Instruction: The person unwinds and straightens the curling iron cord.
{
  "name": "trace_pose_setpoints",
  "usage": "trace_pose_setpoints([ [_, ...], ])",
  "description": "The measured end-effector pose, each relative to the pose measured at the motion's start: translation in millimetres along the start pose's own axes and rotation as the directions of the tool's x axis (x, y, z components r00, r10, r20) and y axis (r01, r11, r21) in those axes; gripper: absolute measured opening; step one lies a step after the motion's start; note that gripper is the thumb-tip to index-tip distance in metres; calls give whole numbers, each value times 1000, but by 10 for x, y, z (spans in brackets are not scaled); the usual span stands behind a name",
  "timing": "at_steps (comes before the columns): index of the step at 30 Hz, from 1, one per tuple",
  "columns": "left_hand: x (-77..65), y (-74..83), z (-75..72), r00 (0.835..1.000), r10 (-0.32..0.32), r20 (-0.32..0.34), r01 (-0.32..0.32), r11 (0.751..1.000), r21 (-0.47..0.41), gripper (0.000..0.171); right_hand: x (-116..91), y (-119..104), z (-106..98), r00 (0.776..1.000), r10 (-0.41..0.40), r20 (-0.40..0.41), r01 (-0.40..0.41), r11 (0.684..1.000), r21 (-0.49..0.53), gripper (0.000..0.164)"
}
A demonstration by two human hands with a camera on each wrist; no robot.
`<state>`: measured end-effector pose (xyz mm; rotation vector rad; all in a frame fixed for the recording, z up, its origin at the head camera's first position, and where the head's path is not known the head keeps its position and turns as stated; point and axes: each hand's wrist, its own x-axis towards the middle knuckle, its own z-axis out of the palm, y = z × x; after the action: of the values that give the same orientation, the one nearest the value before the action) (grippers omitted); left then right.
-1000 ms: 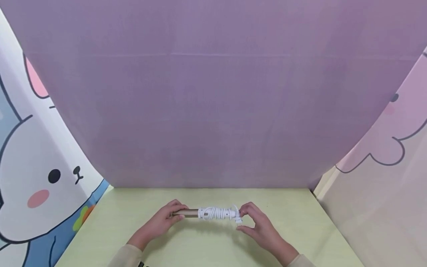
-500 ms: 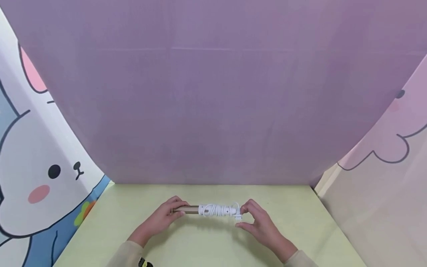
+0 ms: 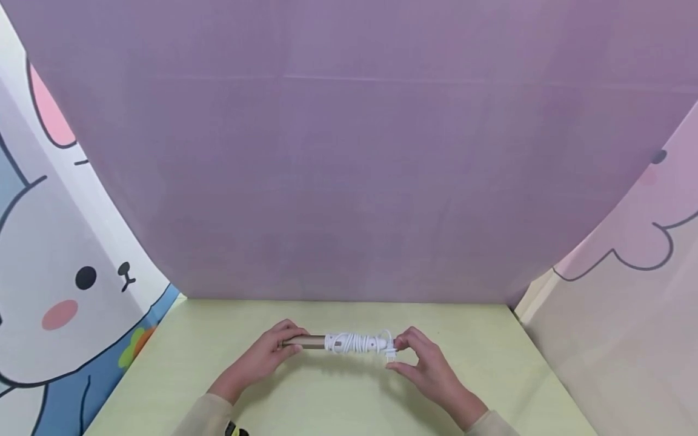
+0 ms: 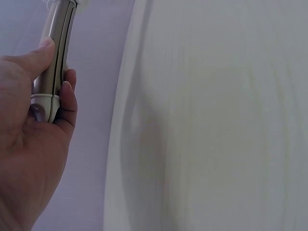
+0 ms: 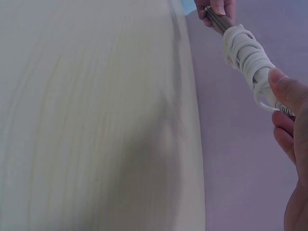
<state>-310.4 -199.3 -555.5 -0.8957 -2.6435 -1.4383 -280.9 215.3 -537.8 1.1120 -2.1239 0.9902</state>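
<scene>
A hair straightener with a bronze barrel and white handle is held level above the table. Its white cord is wound in several turns round the handle, and a white plug shows at the right end. My left hand grips the barrel's left end, thumb in front and fingers behind; the left wrist view shows the pale tip near the palm. At the handle end, my right hand pinches with thumb and fingers, near the coiled cord sleeve. The fingers partly hide that end.
A pale yellow-green table lies below, carrying the hands' shadows. A purple cloth hangs behind it. Cartoon-printed cloths stand at the left and right. A small black-and-yellow item shows at the bottom edge by the left sleeve.
The head view has tilted slightly, and more of the black-and-yellow item shows at the bottom. Both hands keep hold of the hair straightener, nearly still.
</scene>
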Motion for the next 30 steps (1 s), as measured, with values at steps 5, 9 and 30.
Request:
trace_pose_setpoints([
  [5,41,37,2,1000,6,-8,-6,1000,31,31,3,17,-25,1000,-12,-24,11,1000,-6,47],
  [9,54,57,-4,1000,6,-16,-6,999,36,31,12,28,-25,1000,4,-26,-4,1000,-1,46],
  [30,77,121,10,996,23,-89,-13,994,109,35,43,54,-17,998,-49,-47,49,999,4,43],
])
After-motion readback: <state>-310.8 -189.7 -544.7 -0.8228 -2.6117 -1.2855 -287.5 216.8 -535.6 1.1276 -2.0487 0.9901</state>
